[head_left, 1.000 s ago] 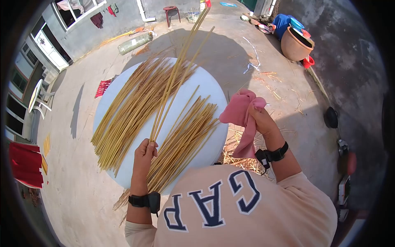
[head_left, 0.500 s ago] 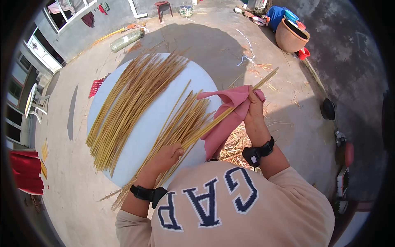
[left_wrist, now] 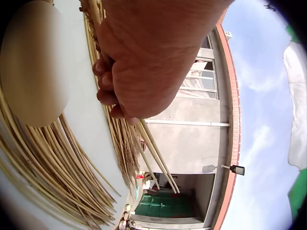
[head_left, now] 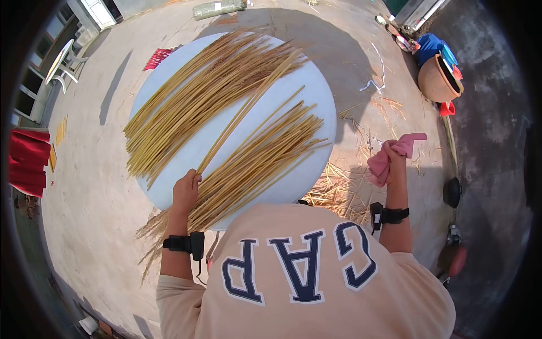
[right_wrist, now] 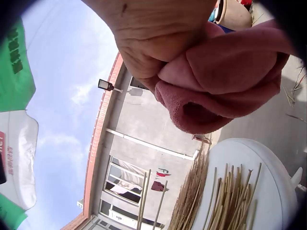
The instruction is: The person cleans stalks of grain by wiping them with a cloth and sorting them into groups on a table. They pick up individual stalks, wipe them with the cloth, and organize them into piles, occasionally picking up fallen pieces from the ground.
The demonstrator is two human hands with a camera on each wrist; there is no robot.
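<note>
In the head view my left hand (head_left: 185, 195) grips a few long dried stalks (head_left: 244, 111) by their near ends. They slant up and away over the round white table (head_left: 240, 127), between two piles. On the far left side lies the larger pile of stalks (head_left: 169, 121) with feathery brown tops. Nearer my body is the second pile of stalks (head_left: 254, 164). My right hand (head_left: 397, 169) holds a bunched pink cloth (head_left: 379, 164) off to the right of the table. In the right wrist view the cloth (right_wrist: 230, 72) is folded over itself within the grip.
Broken straw bits (head_left: 333, 189) litter the ground by the table's right edge. Farther right stand a clay pot (head_left: 436, 79) and a red bucket (head_left: 446, 108). A white plastic chair (head_left: 63, 66) is at the far left, near a red cloth (head_left: 28, 164).
The stalks swung right into the pink cloth, then back left over the table. My right hand has moved away to the right with the cloth, which is now off the stalks.
</note>
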